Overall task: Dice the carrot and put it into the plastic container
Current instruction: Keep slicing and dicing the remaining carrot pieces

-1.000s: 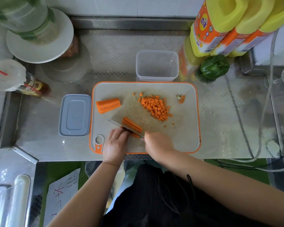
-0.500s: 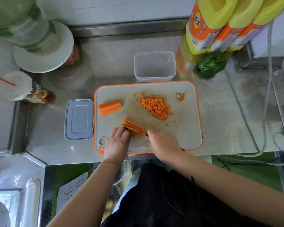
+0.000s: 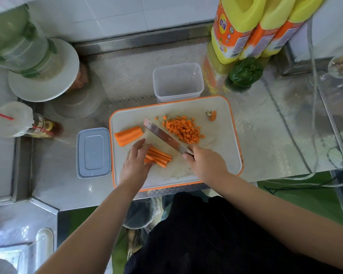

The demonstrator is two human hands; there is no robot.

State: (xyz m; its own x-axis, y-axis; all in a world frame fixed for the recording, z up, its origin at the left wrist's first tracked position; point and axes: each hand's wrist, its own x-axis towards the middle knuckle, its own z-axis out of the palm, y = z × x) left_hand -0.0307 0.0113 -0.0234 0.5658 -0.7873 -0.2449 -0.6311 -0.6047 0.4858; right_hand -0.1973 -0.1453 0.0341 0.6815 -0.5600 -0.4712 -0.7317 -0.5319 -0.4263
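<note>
Cutting board (image 3: 222, 155), orange-rimmed, taken as the landmark for all entries.

1. My left hand (image 3: 136, 163): lay over the board's near-left part, fingers straight and relaxed, holding nothing. Its fingertips touched the left end of the carrot sticks (image 3: 159, 156).

2. Carrot sticks: a small bundle lying flat on the board near its middle, just right of my left hand and just left of my right hand (image 3: 205, 165).

3. My right hand: over the board's near-middle, fingers curled round the handle of the knife (image 3: 163, 136). The handle itself was hidden under my hand.

4. Knife: blade slanted from my right hand toward the board's far-left, passing beyond the carrot sticks. Whether it touched the board I could not tell.

5. Carrot piece (image 3: 128, 134): uncut chunk on the board's left side, beyond my left hand, apart from it.

6. Diced carrot (image 3: 183, 128): a heap on the board's far-middle, just right of the blade.

7. Carrot top (image 3: 212, 115): a small end scrap near the board's far-right corner.

8. Plastic container (image 3: 177, 95): clear, open, standing on the counter (image 3: 265, 135) just beyond the board's far edge, no carrot visible inside.

9. Lid (image 3: 93, 152): grey, flat on the counter just left of the board.
</note>
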